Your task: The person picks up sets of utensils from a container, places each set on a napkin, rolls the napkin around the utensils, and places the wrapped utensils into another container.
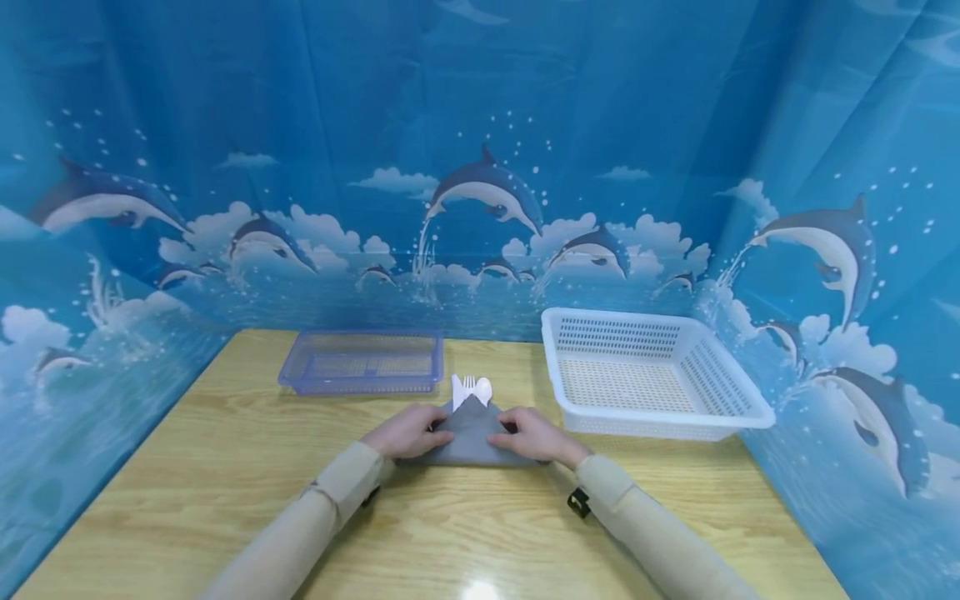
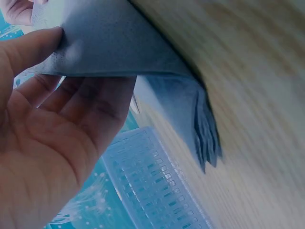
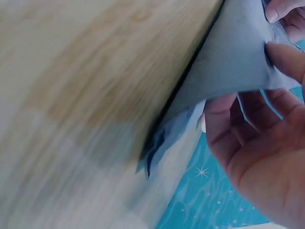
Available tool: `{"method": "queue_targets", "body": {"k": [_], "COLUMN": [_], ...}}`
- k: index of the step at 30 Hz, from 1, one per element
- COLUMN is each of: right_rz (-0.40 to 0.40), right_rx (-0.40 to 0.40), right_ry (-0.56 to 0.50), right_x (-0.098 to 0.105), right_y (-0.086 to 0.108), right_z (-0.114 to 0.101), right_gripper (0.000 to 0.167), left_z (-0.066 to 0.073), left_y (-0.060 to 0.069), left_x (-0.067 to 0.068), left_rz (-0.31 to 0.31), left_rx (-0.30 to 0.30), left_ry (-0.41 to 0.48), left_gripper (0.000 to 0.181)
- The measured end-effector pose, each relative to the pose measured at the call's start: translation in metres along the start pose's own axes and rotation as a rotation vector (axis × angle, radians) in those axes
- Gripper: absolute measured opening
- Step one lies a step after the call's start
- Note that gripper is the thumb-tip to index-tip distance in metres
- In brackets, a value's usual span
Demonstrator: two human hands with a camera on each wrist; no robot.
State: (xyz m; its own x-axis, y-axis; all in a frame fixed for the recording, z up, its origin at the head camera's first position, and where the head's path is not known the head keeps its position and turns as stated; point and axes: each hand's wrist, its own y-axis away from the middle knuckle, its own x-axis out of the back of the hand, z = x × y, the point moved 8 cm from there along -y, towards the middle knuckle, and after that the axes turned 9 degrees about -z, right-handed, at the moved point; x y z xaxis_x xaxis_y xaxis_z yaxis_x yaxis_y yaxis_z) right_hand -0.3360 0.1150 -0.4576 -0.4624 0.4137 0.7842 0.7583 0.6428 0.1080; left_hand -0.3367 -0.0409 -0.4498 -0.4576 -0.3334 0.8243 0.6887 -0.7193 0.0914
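Observation:
A grey folded napkin [image 1: 472, 450] lies on the table in the head view, its top layer drawn to a peak. Past that peak stick out the upper ends of a white plastic knife [image 1: 457, 393], fork [image 1: 469, 383] and spoon [image 1: 483, 391]; their lower parts are hidden. My left hand [image 1: 414, 431] pinches the napkin's left side, thumb on top and fingers beneath, as the left wrist view shows. On the right side, my right hand [image 1: 538, 435] grips the cloth-like layer [image 3: 233, 62] the same way. Layered folded edges [image 2: 206, 129] hang below the left fingers.
A purple-blue plastic basket [image 1: 288, 372] stands at the back left of the wooden table [image 1: 480, 533]. To the right is a larger white perforated basket [image 1: 652, 423]. A blue dolphin-print curtain [image 1: 480, 283] borders the table at the back and sides.

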Motion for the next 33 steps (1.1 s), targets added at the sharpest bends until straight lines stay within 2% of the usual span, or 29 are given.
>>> {"method": "queue_targets", "body": {"k": [8, 11, 18, 26, 33], "right_rz": [0.066, 0.075, 0.06, 0.089, 0.121], "right_rx": [-0.076, -0.105, -0.155, -0.18, -0.216], "right_ry": [-0.018, -0.001, -0.021, -0.045, 0.005], "right_x": [0.005, 0.005, 0.005, 0.007, 0.008], "right_y": [-0.009, -0.012, -0.017, -0.022, -0.027], "right_z": [0.008, 0.011, 0.014, 0.017, 0.021], "right_gripper": [0.04, 0.04, 0.039, 0.036, 0.033], "left_z": [-0.013, -0.014, -0.015, -0.018, -0.022], "left_y": [-0.012, -0.014, -0.016, -0.021, -0.025], "left_x": [0.0, 0.001, 0.005, 0.006, 0.006], "left_rz": [-0.004, 0.02, 0.081, 0.104, 0.115], "left_rx": [0.093, 0.102, 0.197, 0.262, 0.283], "left_ry": [0.023, 0.021, 0.005, -0.034, -0.046], "left_gripper": [0.017, 0.018, 0.03, 0.027, 0.028]}}
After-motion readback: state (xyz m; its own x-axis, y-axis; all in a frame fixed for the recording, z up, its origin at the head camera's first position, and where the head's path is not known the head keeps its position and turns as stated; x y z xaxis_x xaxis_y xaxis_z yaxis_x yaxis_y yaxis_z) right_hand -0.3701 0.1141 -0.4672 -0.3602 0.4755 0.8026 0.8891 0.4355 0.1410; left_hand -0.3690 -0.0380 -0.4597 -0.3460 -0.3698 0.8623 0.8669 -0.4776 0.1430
